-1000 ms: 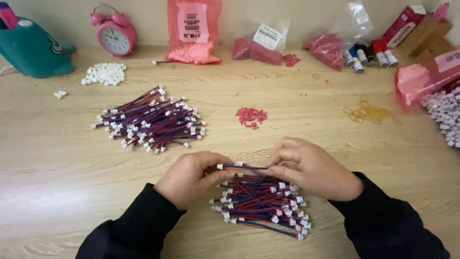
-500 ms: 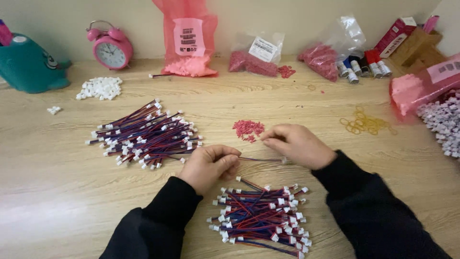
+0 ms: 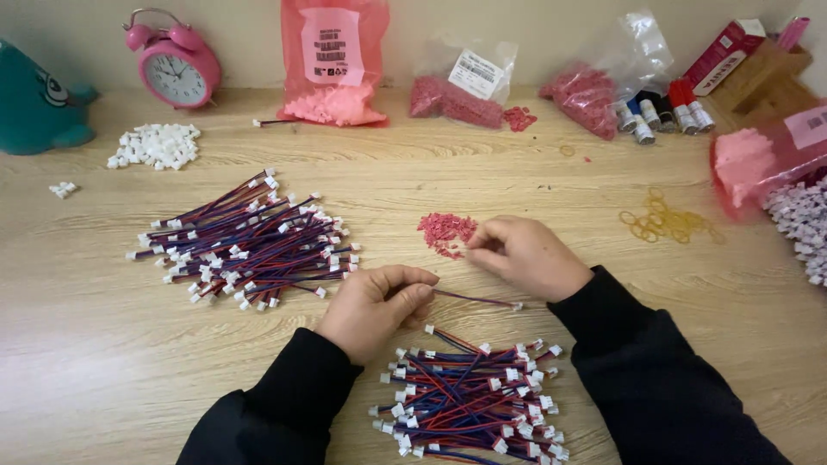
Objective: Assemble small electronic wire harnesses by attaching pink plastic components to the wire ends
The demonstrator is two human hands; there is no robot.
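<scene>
My left hand point(image 3: 372, 308) pinches one end of a short red-and-blue wire lead point(image 3: 479, 300) with a white connector at its free end. My right hand point(image 3: 527, 256) reaches to a small heap of tiny red pieces point(image 3: 445, 232), fingertips pinched at its edge; whether it holds a piece is hidden. A pile of wire leads with white connectors point(image 3: 469, 398) lies in front of me between my arms. A larger pile of the same leads point(image 3: 248, 242) lies to the left.
Along the back stand a pink alarm clock point(image 3: 175, 62), a teal toy point(image 3: 39, 105), pink bags of parts point(image 3: 332, 60), thread spools point(image 3: 662, 112) and boxes. White connectors point(image 3: 156, 145) lie at left, yellow rubber bands point(image 3: 663, 224) at right.
My hands have lifted away from the near pile. The right hand moved forward to the red pieces while the left keeps a single lead.
</scene>
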